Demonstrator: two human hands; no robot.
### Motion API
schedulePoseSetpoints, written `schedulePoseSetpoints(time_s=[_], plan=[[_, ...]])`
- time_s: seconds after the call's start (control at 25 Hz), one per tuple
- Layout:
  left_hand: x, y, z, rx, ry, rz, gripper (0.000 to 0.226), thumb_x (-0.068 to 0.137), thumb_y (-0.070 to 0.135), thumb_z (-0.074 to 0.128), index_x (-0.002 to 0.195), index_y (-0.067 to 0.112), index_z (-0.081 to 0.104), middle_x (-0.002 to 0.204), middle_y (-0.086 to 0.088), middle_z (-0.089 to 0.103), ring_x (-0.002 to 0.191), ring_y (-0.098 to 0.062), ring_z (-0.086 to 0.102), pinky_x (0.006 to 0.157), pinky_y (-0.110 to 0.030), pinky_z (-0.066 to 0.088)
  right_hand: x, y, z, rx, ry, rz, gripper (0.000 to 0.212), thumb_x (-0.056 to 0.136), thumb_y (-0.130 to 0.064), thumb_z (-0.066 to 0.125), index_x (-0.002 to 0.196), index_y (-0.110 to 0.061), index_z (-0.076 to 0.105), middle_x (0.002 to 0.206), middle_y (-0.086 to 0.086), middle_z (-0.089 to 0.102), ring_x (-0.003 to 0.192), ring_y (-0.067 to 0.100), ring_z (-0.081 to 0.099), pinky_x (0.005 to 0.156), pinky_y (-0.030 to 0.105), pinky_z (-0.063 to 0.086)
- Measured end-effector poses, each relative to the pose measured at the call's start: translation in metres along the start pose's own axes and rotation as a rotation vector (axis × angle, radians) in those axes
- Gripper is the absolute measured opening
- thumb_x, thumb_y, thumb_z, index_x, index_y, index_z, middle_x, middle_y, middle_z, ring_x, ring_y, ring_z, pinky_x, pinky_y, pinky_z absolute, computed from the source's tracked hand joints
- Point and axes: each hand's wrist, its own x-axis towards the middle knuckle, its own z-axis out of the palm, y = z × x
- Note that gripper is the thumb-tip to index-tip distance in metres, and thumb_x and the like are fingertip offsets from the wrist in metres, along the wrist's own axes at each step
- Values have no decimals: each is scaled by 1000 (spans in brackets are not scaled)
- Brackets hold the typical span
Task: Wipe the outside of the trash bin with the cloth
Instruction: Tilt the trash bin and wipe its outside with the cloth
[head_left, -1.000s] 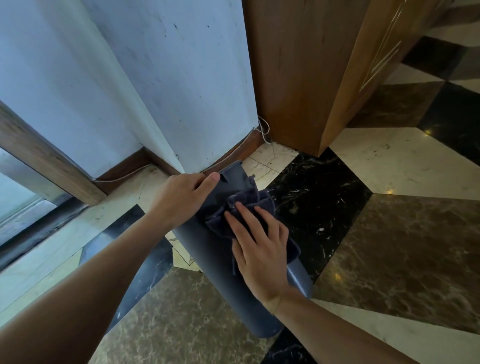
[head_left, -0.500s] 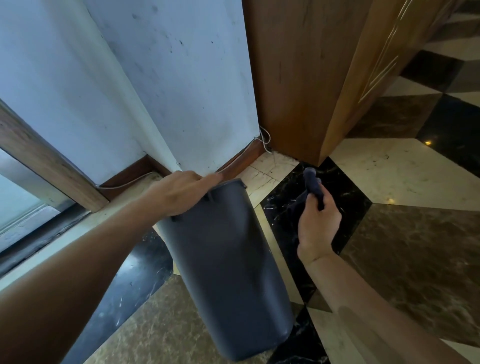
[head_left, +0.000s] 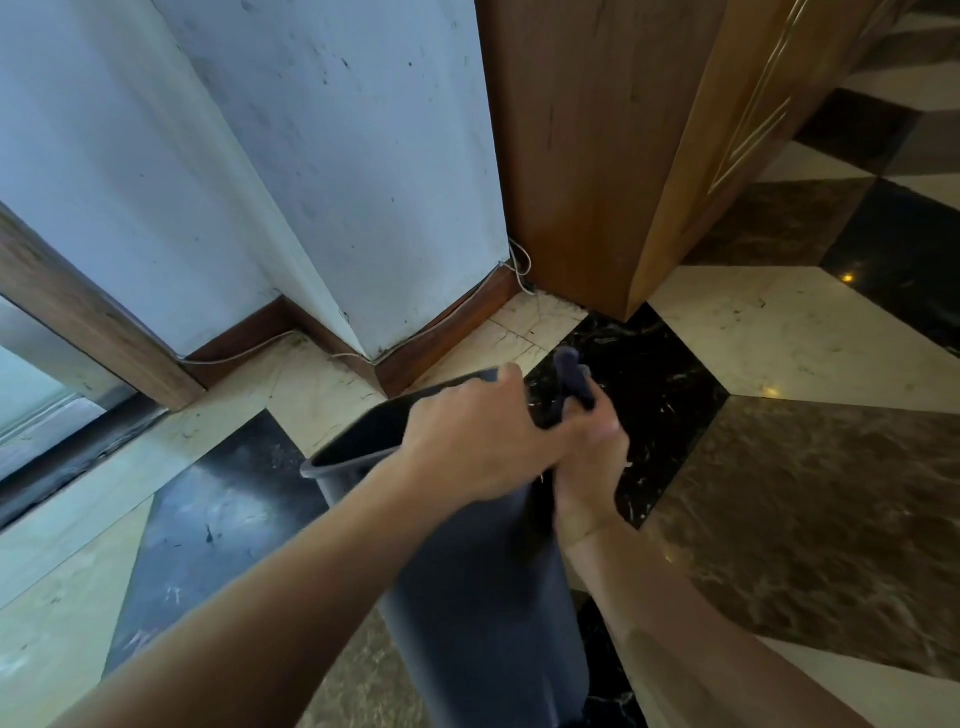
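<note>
Trash bin (head_left: 467, 597) on marble floor (head_left: 779, 493) near wall corner, tilted. Left hand (head_left: 467, 441) fingers clamp rim to steady it. Right hand (head_left: 587, 457) fisted round bunched cloth (head_left: 571, 379) beside bin's right wall, likely for wiping that side.

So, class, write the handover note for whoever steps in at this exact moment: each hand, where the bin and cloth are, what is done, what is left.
Left hand: closed on the rim of the trash bin, holding it up off the floor.
Right hand: closed grip on the bunched dark cloth, right beside the bin's right side; actual contact can't be judged.
Bin: dark grey, opening facing up and left, near the wall corner.
Done: how much has been wiped can't be told from this view.
Left: wipe round all outer sides, then set the bin down.
</note>
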Motion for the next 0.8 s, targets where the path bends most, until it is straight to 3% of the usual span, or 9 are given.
schedulePoseSetpoints(time_s=[0.08,0.16,0.28,0.4,0.6,0.72,0.8], plan=[[-5,5,0,83,42,88,48,87,70,33,80,25,48,80,0,59,76,-23,58,69,-37,48,-2,-1,5,-32,-43,-38,34,99,-16,50,129,-28,61,113,-14,66,105,0,61,101,28,47],[3,-16,-20,124,18,80,37,95,48,36,75,20,50,88,-5,65,82,-27,61,71,-38,49,7,-12,2,-69,-29,-59,33,99,-20,50,128,-31,61,116,-10,67,109,8,61,102,37,48],[17,-61,-55,267,-173,-90,45,84,45,43,101,10,66,108,-14,65,102,-31,60,85,-36,50,22,-30,-7,-29,1,-65,33,101,-22,48,132,-28,59,115,-2,69,108,13,63,98,36,51],[23,-89,-45,516,-254,-180,57,81,53,38,121,17,57,127,-15,58,117,-35,53,91,-37,44,22,-33,-5,-23,-10,-58,33,101,-21,49,131,-24,60,116,-2,68,109,15,63,100,38,50],[28,-105,-11,377,-209,-67,29,93,50,44,103,26,58,112,-8,64,104,-32,59,89,-42,47,-1,-12,1,-21,-143,8,32,98,-21,51,127,-29,63,110,-8,69,108,14,63,102,44,48],[34,-104,-20,343,-122,-1,21,95,47,42,88,29,50,103,-7,62,96,-32,59,86,-43,49,-9,-17,-1,-80,-185,-153,32,99,-23,51,126,-35,61,121,-10,66,116,10,60,105,39,47],[42,-98,-26,257,-39,14,22,97,45,42,90,25,51,95,-5,56,91,-30,56,85,-41,48,-10,-24,0,-224,-207,-363,33,100,-22,49,131,-31,57,134,-9,60,122,6,53,105,25,43]])
